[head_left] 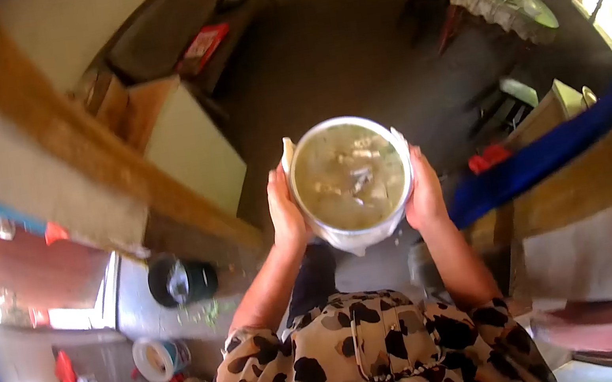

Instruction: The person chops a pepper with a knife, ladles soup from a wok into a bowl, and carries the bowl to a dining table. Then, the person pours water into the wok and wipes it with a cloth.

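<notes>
With the fingers of my left hand [286,206] pressed to one side and those of my right hand [423,188] to the other, I have a round pot [351,172] clamped between them. Pale material [287,151] shows at the rim beside my left fingers, and more white lies around the lower edge; I can't tell whether it is cloth. The pot is held up in front of my chest, clear of the floor, its open top facing me. Inside is cloudy, brownish-green broth with pale pieces in it.

Nearer my body is my blotched shirt [310,370]. To my left, a dark bin [205,279] with a bag in it stands near green scraps [209,313], with a white bucket [149,362] nearby. A blue cloth [549,156] stretches out on my right. Farther off, left of the dark floor [323,44], a red-and-white item [206,44] lies on a long seat [150,43]; to the right stands a cloth-covered bench [485,9] with things on it.
</notes>
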### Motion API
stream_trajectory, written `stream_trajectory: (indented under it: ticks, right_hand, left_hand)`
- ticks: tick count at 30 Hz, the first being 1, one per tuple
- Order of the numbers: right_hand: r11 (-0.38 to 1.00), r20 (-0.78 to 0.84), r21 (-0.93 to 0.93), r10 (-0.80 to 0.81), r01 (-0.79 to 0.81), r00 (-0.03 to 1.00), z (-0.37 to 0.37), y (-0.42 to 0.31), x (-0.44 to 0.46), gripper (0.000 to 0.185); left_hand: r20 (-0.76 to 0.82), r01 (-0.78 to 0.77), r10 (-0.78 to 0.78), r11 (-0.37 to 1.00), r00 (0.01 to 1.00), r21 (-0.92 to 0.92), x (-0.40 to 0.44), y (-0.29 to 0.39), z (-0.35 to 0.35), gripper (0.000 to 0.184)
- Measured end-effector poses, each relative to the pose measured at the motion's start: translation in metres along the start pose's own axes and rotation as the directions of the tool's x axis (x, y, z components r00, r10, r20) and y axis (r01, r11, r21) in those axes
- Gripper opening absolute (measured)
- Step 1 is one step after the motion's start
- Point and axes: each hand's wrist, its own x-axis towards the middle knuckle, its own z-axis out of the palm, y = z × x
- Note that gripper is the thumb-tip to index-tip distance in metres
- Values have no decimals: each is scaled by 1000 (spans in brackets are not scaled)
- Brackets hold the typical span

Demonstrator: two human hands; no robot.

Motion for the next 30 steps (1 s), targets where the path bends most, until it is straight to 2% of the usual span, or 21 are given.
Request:
stream_trajectory:
  ticks: [2, 3, 4, 5, 6, 7, 9, 10, 15, 20, 25, 27, 30]
  right_hand:
    - [1000, -12, 5, -9, 9, 1000, -3, -11, 40, 46]
    - [999, -12, 6, -32, 32, 999, 13, -7, 9, 47]
    - [997, -11, 71, -17, 17, 1000, 4, -17, 34, 45]
    - [997, -53, 72, -35, 39, 998, -12, -20, 55, 44]
    - [996, -99, 63, -58, 65, 993, -28, -22, 78, 44]
    - [995, -147, 47, -79, 86, 986, -41, -30, 98, 43]
    - [993, -203, 14, -112, 117, 973, -58, -48, 126, 42]
    - [995, -204, 4, -98, 101, 974, 20, 6, 3, 42]
    - [993, -209, 71, -76, 93, 975, 33, 0, 3, 42]
    - [999, -225, 21, -31, 37, 974, 24, -1, 5, 44]
    - [999, -241, 35, -23, 32, 970, 26, -3, 6, 44]
    - [999, -235, 30, -23, 31, 972, 32, -12, 1, 44]
    - [995, -222, 86, -30, 51, 975, 33, -5, -4, 44]
  left_hand:
    - [69, 9, -11, 1000, 998, 17, 52, -2, 20, 63]
    - [94, -8, 3, 999, 996, 50, 32, 11, 7, 63]
    - [103, -12, 1, 995, 995, 99, 60, 0, 15, 62]
    - [128, -8, -11, 989, 992, 148, 84, -14, 28, 62]
    - [76, 24, -33, 994, 997, 109, 102, -19, 53, 62]
    - [124, 34, -52, 989, 991, 142, 129, -33, 60, 61]
    - [109, 94, -106, 989, 988, 113, 165, -55, 82, 59]
    - [125, 89, -97, 994, 987, 69, 50, 11, -1, 58]
    - [178, 99, -103, 995, 979, 35, 54, 27, 8, 58]
    - [187, 121, -106, 990, 977, -74, 47, 16, 1, 52]
    - [146, 148, -143, 989, 979, -22, 50, 16, 7, 50]
    - [166, 162, -145, 982, 975, -94, 50, 18, 12, 50]
    - [159, 133, -130, 991, 979, -9, 46, 26, 10, 53]
